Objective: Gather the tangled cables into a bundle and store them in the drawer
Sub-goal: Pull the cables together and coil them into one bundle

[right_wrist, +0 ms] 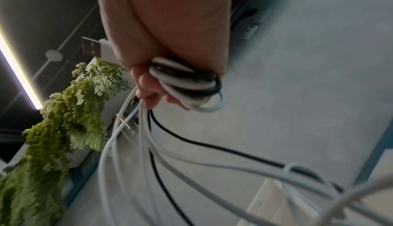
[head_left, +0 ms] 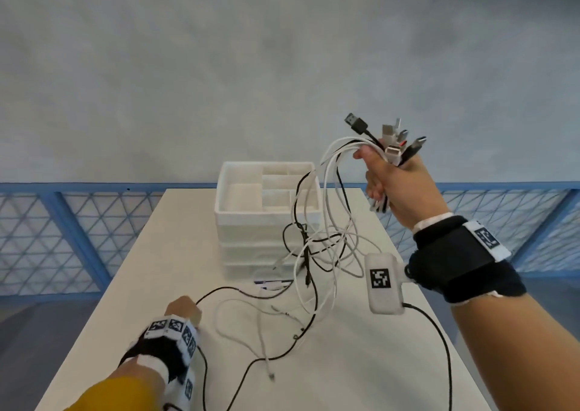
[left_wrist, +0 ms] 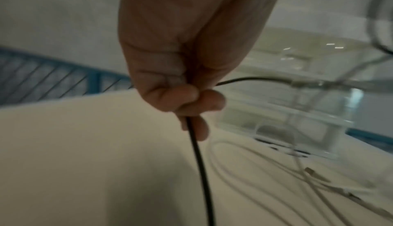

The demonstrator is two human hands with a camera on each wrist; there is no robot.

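Observation:
My right hand (head_left: 381,178) is raised above the table's right side and grips a bunch of black and white cables (head_left: 332,222), their USB plugs (head_left: 392,140) sticking up past my thumb. In the right wrist view my right hand (right_wrist: 161,85) has its fingers curled round the folded cable loops (right_wrist: 191,85). The cables hang down in tangled loops to the table in front of the white drawer unit (head_left: 266,219). Near the front left, my left hand (head_left: 185,310) pinches one black cable (head_left: 226,289). The left wrist view shows my left hand (left_wrist: 191,101) pinching that black cable (left_wrist: 199,162).
The white table (head_left: 141,285) has loose white cable loops (head_left: 260,332) lying in its middle. The drawer unit's top tray (head_left: 276,187) has open compartments. A blue mesh railing (head_left: 47,238) runs behind the table. A plant (right_wrist: 63,120) shows in the right wrist view.

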